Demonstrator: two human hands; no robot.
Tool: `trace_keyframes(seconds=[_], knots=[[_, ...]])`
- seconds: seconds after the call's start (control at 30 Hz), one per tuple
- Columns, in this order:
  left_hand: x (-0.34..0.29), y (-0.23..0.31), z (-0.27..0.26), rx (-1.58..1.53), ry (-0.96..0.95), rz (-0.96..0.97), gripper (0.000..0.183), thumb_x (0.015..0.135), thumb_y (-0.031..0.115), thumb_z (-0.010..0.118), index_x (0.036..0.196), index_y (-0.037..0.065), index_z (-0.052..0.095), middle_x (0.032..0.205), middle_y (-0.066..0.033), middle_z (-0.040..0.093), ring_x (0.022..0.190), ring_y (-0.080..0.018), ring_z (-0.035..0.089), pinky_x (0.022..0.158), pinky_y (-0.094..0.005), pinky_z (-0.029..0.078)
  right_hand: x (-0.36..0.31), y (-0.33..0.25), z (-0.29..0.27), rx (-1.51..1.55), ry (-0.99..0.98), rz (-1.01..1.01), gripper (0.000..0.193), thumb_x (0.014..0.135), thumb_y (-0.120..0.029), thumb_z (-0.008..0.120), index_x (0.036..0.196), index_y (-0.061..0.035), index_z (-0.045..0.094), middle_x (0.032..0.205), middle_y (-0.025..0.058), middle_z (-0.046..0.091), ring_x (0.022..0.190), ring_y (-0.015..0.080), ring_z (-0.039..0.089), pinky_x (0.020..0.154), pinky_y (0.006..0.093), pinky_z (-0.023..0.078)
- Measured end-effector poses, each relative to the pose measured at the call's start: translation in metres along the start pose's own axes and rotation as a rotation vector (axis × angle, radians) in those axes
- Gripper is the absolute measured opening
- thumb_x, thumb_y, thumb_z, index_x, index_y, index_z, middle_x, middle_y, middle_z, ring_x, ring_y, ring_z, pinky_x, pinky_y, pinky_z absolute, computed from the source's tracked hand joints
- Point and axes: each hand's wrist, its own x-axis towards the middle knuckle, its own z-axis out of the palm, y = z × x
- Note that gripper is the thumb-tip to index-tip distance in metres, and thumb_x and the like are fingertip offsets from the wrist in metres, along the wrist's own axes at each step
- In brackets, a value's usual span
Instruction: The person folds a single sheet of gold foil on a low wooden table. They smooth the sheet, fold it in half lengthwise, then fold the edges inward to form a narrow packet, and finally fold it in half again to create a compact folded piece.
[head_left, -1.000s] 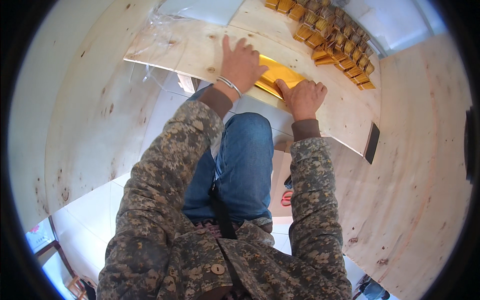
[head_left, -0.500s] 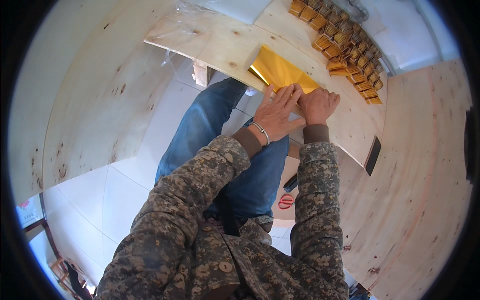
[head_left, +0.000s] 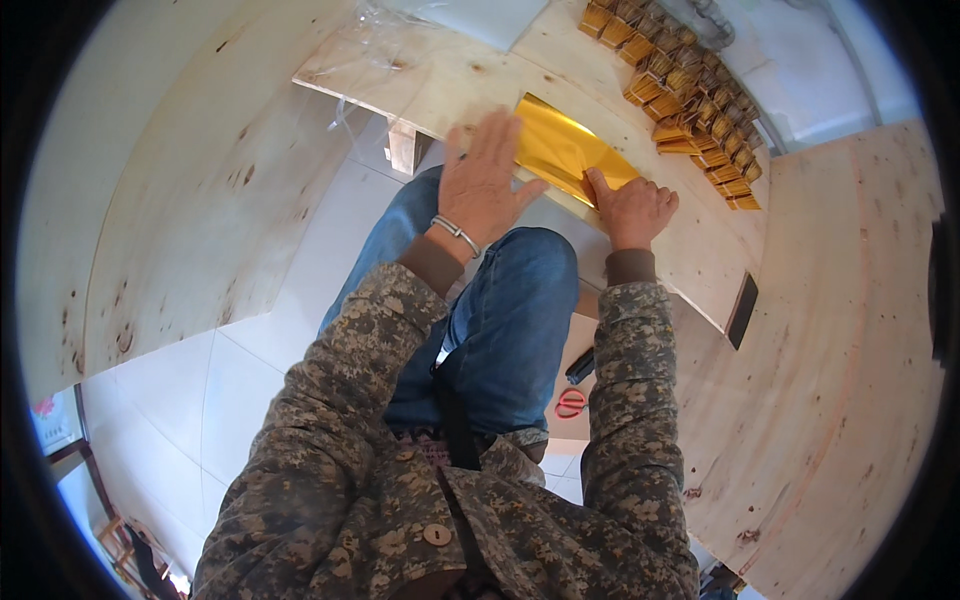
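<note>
A sheet of shiny gold foil (head_left: pixel 565 145) lies along the near edge of the plywood table (head_left: pixel 440 95). At its right end my right hand (head_left: pixel 635 208) is closed, the thumb pressing the foil's near edge and the fingers curled. My left hand (head_left: pixel 482 180), a metal bangle on its wrist, is spread flat beside the foil's left end. Its fingertips are slightly blurred, and whether they touch the foil I cannot tell.
Several small yellow bundles (head_left: pixel 690 100) stand in rows at the table's far right. Clear plastic film (head_left: pixel 375 25) lies at the far left. Red-handled scissors (head_left: pixel 571 403) and a dark object (head_left: pixel 580 366) sit below the table. Plywood panels rise on both sides.
My left hand has moved left, away from my right hand, to the foil's left end. The foil's left side now lies flatter. My right hand stays at its right end.
</note>
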Motion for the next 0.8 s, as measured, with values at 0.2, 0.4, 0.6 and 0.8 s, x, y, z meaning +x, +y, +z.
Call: trace_keyframes(seconds=[0.2, 0.4, 0.6, 0.8], knots=[[0.008, -0.010, 0.014, -0.012, -0.324, 0.196, 0.081, 0.092, 0.059, 0.055, 0.150, 0.005, 0.039, 0.156, -0.0135, 0.038, 0.145, -0.0272, 0.034, 0.120, -0.0505, 0.021, -0.001, 0.002, 0.005, 0.001, -0.024, 0.013, 0.084, 0.080, -0.078, 0.055, 0.090, 0.0026, 0.075, 0.094, 0.0167, 0.072, 0.097, 0.0323, 0.062, 0.106, 0.0455, 0.030], [0.003, -0.015, 0.018, 0.004, -0.300, 0.230, 0.083, 0.090, 0.060, 0.057, 0.150, 0.006, 0.040, 0.157, -0.0132, 0.036, 0.146, -0.0264, 0.031, 0.119, -0.0527, 0.022, -0.002, 0.014, 0.015, 0.087, 0.205, 0.027, 0.072, 0.090, -0.064, 0.054, 0.102, 0.0054, 0.072, 0.107, 0.0215, 0.070, 0.108, 0.0364, 0.061, 0.106, 0.0503, 0.032], [0.002, -0.019, 0.024, 0.054, -0.282, 0.269, 0.074, 0.092, 0.052, 0.057, 0.149, 0.008, 0.041, 0.158, -0.0117, 0.035, 0.148, -0.0247, 0.029, 0.119, -0.0553, 0.018, -0.049, -0.039, -0.007, 0.668, 0.313, -0.054, 0.053, 0.097, -0.039, 0.056, 0.125, 0.0062, 0.059, 0.137, 0.0258, 0.055, 0.131, 0.0414, 0.046, 0.112, 0.0558, 0.030], [0.000, -0.033, 0.046, 0.156, -0.243, 0.331, 0.059, 0.099, 0.042, 0.047, 0.150, 0.014, 0.041, 0.161, -0.0080, 0.033, 0.150, -0.0222, 0.027, 0.118, -0.0598, 0.014, -0.094, -0.130, -0.008, 0.825, 0.197, -0.244, 0.072, 0.102, -0.052, 0.041, 0.146, 0.0052, 0.040, 0.154, 0.0261, 0.037, 0.146, 0.0397, 0.030, 0.117, 0.0565, 0.017]])
